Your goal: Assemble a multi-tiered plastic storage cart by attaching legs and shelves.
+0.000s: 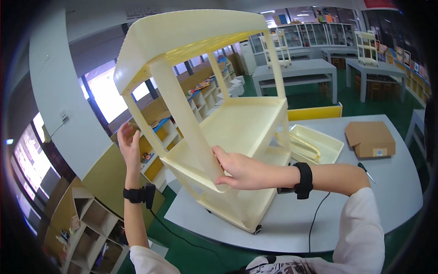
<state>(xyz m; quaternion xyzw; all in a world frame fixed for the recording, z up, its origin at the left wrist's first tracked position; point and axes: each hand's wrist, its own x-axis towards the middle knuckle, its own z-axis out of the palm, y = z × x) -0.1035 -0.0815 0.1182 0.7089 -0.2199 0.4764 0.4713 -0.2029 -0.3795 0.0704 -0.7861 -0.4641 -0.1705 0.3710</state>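
Head view: right hand (244, 171) grips a post of the cream shelf cart (214, 118) tipped on the desk (319, 214), left hand (130, 144) open against its far upright, steadying it mid-assembly; next likely needs a firm two-handed hold.

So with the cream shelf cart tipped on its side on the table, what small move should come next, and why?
Probably close the left hand onto the upright post beside it. The cart lies tipped at the edge of the grey table, its small wheel near the rim, and only the right hand grips a post. A second grip would likely steady it.
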